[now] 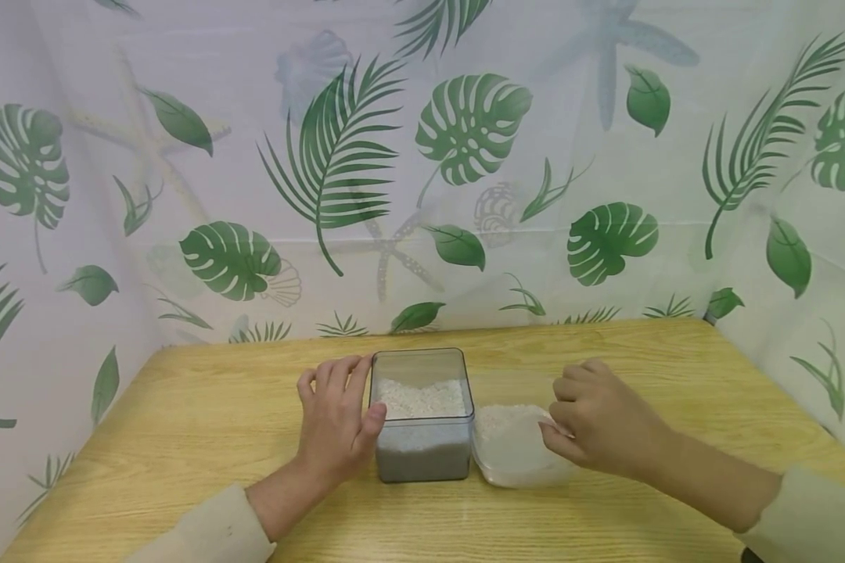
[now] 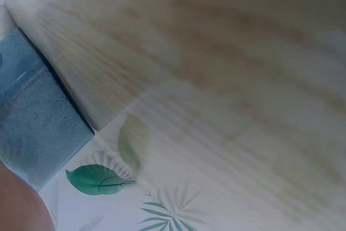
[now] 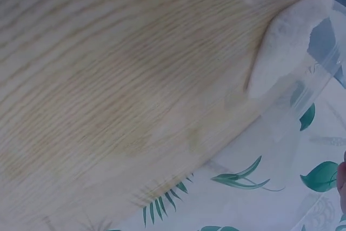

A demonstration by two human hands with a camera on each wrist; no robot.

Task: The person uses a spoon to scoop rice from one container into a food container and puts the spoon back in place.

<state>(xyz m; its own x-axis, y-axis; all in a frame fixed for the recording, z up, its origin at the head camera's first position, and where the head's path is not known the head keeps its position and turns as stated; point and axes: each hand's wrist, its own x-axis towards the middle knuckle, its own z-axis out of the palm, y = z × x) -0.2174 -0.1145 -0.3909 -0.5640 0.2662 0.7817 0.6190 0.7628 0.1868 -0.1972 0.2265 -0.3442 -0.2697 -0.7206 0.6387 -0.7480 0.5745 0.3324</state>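
A see-through grey square container (image 1: 424,457) holds white grains (image 1: 422,397) that look like rice. Against its left side rests my left hand (image 1: 331,422), fingers spread loosely and the thumb at the near left rim. To the container's right lies a clear plastic bag (image 1: 517,453) with more of the white grains. My right hand (image 1: 598,418) has curled fingers and pinches the bag's upper right edge. In the right wrist view the bag (image 3: 286,47) slants upward, with only a bit of that hand at the right edge. The left wrist view shows the container (image 2: 43,112) from its side.
The wood-grain table (image 1: 218,422) carries both things near its middle. Behind it and at both sides hangs a white leaf-patterned sheet (image 1: 366,289). A beige sleeve covers each forearm.
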